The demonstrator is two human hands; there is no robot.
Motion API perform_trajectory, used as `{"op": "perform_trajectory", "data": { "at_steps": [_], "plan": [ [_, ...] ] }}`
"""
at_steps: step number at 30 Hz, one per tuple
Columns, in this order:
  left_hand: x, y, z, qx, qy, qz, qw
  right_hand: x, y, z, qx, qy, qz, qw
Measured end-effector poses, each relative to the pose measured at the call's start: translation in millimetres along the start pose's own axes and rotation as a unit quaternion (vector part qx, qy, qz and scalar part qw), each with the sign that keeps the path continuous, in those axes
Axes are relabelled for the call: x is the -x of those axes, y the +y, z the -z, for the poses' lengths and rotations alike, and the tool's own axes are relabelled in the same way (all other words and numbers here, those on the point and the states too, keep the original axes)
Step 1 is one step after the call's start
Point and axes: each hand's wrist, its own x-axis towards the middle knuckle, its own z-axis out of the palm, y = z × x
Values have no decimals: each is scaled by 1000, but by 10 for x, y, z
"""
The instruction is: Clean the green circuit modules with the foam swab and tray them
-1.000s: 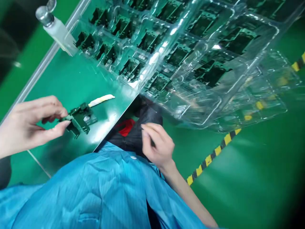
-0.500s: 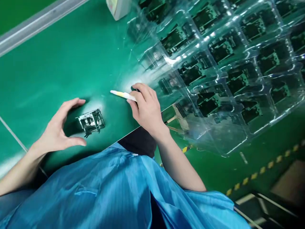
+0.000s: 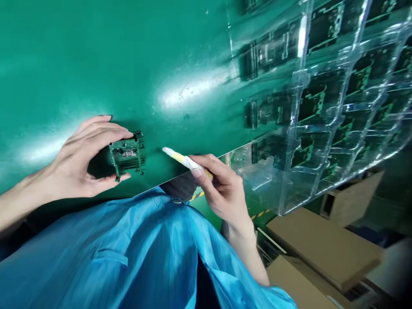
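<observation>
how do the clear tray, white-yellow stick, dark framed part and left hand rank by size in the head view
By visible area, largest first:
clear tray
left hand
dark framed part
white-yellow stick, longer than the part but thinner

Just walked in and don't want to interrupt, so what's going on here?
A person in a blue garment is at a green tabletop. The left hand holds a small dark frame between thumb and fingers. The right hand holds a white-and-yellow stick, its tip toward the frame but apart from it. At the picture's right, a clear plastic tray holds dark pieces.
</observation>
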Motion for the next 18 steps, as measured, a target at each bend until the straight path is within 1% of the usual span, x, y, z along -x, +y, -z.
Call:
{"op": "perform_trajectory", "data": {
  "at_steps": [8,13,18],
  "plan": [
    [-6,7,-2,7,3,16,1000,42,10,-8,-37,7,-40,998],
    [8,4,0,7,0,6,1000,22,24,-21,-10,25,1,1000],
    [0,16,-4,7,3,5,1000,4,16,-68,-30,40,34,998]
  ]
}}
